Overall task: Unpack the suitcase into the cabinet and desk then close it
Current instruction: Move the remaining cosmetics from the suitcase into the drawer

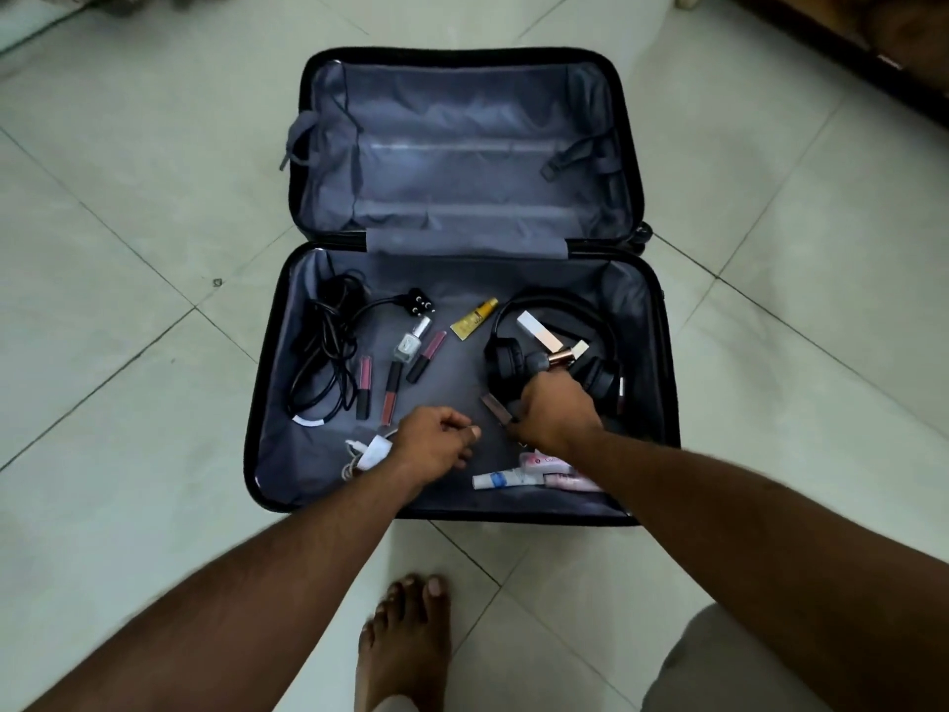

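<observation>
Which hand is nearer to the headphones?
The right hand: it lies on the headphones, over their near edge. The left hand is to their left, apart.

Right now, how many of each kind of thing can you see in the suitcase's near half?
Black over-ear headphones: 1
Black power cable with plug: 1
White charger with cord: 1
Clear nail polish bottle: 1
Dark-capped pink lip gloss tubes: 3
Yellow tube: 1
Other small cosmetics, partly hidden: at least 5
Total: at least 13

Home interior: pale tiled floor (154,197), bare foot (405,639).
</observation>
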